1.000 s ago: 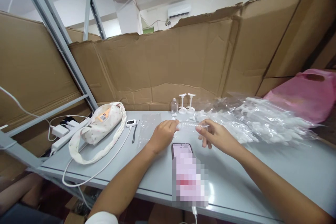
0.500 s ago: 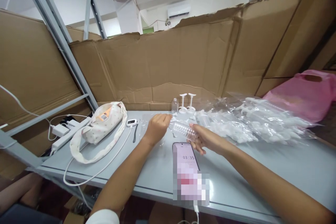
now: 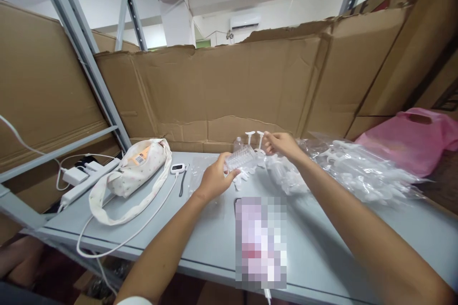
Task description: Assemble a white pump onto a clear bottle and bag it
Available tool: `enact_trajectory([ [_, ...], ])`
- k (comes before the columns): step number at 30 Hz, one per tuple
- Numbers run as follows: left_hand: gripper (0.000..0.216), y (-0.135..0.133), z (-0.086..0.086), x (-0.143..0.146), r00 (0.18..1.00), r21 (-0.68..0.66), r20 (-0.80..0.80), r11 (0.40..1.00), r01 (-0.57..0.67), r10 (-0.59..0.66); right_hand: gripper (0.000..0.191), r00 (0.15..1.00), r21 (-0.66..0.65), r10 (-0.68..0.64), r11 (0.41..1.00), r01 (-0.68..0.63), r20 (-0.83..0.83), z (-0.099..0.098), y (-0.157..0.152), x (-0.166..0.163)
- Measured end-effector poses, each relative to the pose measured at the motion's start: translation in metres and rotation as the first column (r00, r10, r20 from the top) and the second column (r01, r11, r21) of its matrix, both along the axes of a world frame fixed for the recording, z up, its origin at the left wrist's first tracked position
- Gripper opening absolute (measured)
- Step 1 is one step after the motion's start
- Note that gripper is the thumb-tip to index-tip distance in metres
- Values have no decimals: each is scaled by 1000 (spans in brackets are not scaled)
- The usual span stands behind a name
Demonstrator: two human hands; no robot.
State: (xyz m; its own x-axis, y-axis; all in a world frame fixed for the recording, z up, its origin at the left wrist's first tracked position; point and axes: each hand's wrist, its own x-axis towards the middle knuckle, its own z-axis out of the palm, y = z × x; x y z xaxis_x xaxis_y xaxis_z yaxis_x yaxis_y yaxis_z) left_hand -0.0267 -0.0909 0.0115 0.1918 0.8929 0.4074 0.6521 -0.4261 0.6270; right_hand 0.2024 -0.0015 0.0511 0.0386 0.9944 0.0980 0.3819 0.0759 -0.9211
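Note:
My left hand [image 3: 216, 175] is closed round a clear ribbed plastic bottle [image 3: 240, 157], which lies tilted above the table with its far end toward the right. My right hand [image 3: 281, 144] reaches to the back, with its fingertips pinched at a white T-topped plastic piece [image 3: 260, 139] that has a round base. A matching white piece [image 3: 249, 138] stands just left of it. Behind the held bottle a small clear bottle [image 3: 238, 144] stands upright. Small white plastic parts [image 3: 242, 180] lie on the table below the held bottle.
Clear bags of white parts [image 3: 358, 164] fill the right side, near a pink plastic bag [image 3: 397, 138]. A charging phone [image 3: 255, 238] lies in front. At left are a cloth bag [image 3: 143, 167], a small white device [image 3: 178, 168] and a power strip [image 3: 91, 186]. Cardboard [image 3: 222, 86] walls the back.
My right hand has left the ribbed bottle and moved up and back to the white T-topped piece. My left hand has opened its grip round the bottle's side and now holds it alone.

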Motion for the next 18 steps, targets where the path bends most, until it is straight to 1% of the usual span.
enact_trajectory([
  [2, 45, 1, -1, 0, 996, -21, 87, 1000, -13, 15, 30, 996, -47, -82, 995, 84, 36, -7, 26, 4],
  [4, 46, 2, -2, 0, 992, -37, 122, 999, -11, 16, 32, 992, -91, -108, 989, 113, 60, -16, 47, 3],
  [7, 44, 2, -2, -2, 996, -40, 93, 999, -16, 19, 34, 988, -110, -131, 984, 140, 86, -29, 65, -6],
  [9, 42, 3, -2, -3, 998, -27, 47, 999, -35, 36, 34, 983, -91, -157, 982, 166, 97, -33, 70, -11],
  [12, 38, 8, -4, -6, 995, 4, -19, 995, -98, 98, 33, 976, -18, -203, 979, 205, 79, -28, 67, -10],
  [14, 35, 11, -6, -8, 991, 25, -39, 992, -127, 128, 32, 976, 53, -216, 975, 215, 33, -21, 56, -4],
  [17, 32, 15, -9, -9, 992, 19, -25, 992, -123, 124, 22, 983, 170, -166, 969, 177, -77, -11, 29, 4],
  [18, 32, 15, -10, -8, 994, 6, -9, 994, -113, 113, 25, 984, 208, -127, 966, 150, -122, -9, 17, 5],
])
